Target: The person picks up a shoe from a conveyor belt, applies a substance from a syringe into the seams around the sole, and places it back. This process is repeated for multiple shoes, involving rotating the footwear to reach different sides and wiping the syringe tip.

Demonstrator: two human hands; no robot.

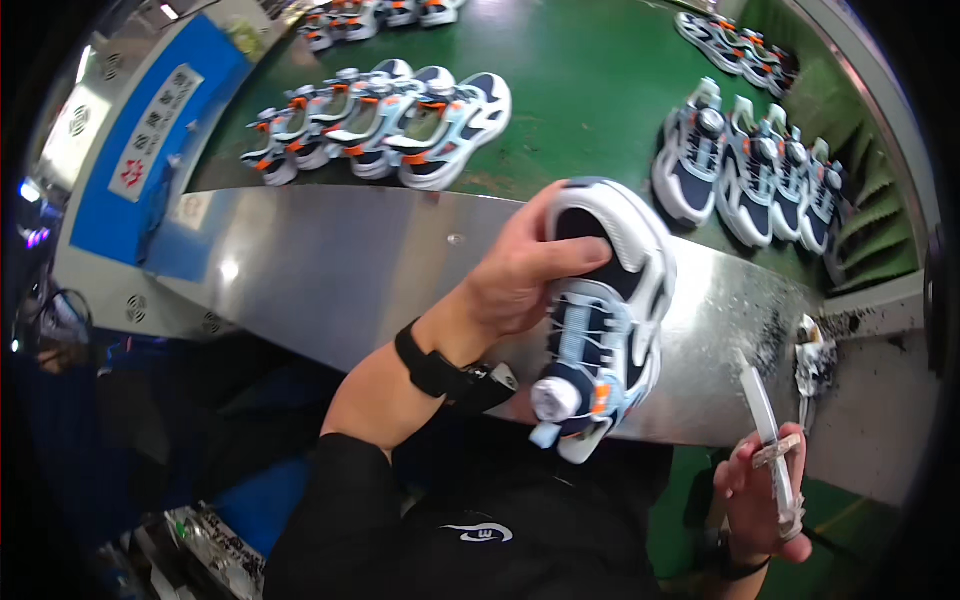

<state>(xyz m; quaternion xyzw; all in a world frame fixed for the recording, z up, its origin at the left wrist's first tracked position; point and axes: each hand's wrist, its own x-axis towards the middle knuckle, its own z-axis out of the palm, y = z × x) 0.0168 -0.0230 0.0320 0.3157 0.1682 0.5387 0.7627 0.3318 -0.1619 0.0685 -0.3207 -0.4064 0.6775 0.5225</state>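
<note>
My left hand grips a white, navy and light-blue sneaker by its toe end, thumb on the dark upper. The sneaker is held over the metal ledge, toe away from me. Its heel, with a white round piece and an orange patch, points toward my body. At the lower right, my right hand holds a slim flat-bladed tool with pale wrapping round its handle. The blade points up and away, apart from the sneaker. How all the right fingers close on the handle is partly hidden.
Beyond the metal ledge, a green surface bears rows of similar sneakers, at left and right. Dark crumbs lie on the ledge's right end, beside a dirt-coated item. A blue panel stands at far left.
</note>
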